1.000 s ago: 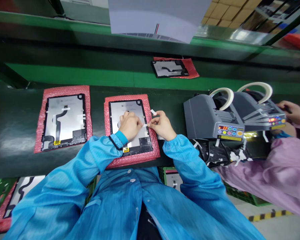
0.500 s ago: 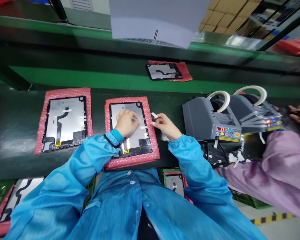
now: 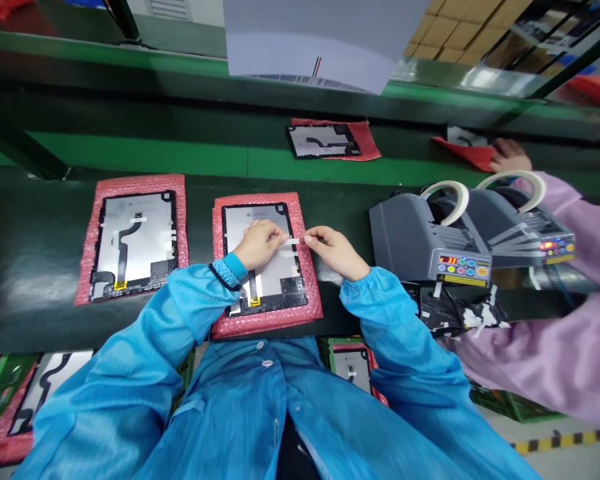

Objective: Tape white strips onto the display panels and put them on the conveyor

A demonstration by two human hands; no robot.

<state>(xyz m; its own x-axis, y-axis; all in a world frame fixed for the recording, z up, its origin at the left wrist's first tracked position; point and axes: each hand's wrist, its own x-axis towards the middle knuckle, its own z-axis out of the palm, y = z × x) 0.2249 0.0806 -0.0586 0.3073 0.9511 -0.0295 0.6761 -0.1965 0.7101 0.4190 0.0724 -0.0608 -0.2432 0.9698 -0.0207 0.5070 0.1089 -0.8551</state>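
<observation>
A tablet back panel [image 3: 263, 263] lies on a pink bubble-wrap sheet [image 3: 265, 320] in front of me on the dark belt. My left hand [image 3: 258, 243] rests on the panel with fingers curled, pinching one end of a short white tape strip [image 3: 291, 241]. My right hand [image 3: 335, 252] is just right of the panel, fingers pinched on the strip's other end. The strip is stretched between both hands over the panel's right edge.
A second panel on pink wrap [image 3: 133, 237] lies to the left, a third [image 3: 325, 140] farther back on the green conveyor. Two grey tape dispensers [image 3: 430, 240] stand at right. A co-worker in a pink sleeve [image 3: 555, 333] reaches a hand [image 3: 510, 157] toward a red sheet.
My right hand moved left to join the left hand, and a tape strip now spans between them. The co-worker's hand moved from the dispenser up to the conveyor.
</observation>
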